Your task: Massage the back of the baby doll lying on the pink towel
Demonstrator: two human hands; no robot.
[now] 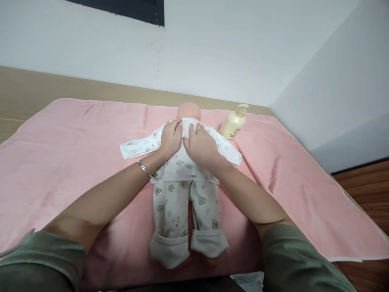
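Note:
A baby doll (188, 111) in white printed pyjamas (182, 194) lies lengthwise on a pink towel (69, 154), head away from me, sleeves spread out to both sides. My left hand (170, 138) lies flat on the doll's upper back on the left, fingers stretched out and close together. A silver bracelet sits on that wrist. My right hand (199, 145) rests flat on the upper back on the right, fingers extended toward the neck. Neither hand holds anything. The doll's face is hidden.
A cream pump bottle (233, 123) lies tilted on the towel just right of the doll's head. The towel covers a wooden surface (27, 87) against a white wall. A wooden floor (369, 190) shows at the right, past the towel's edge.

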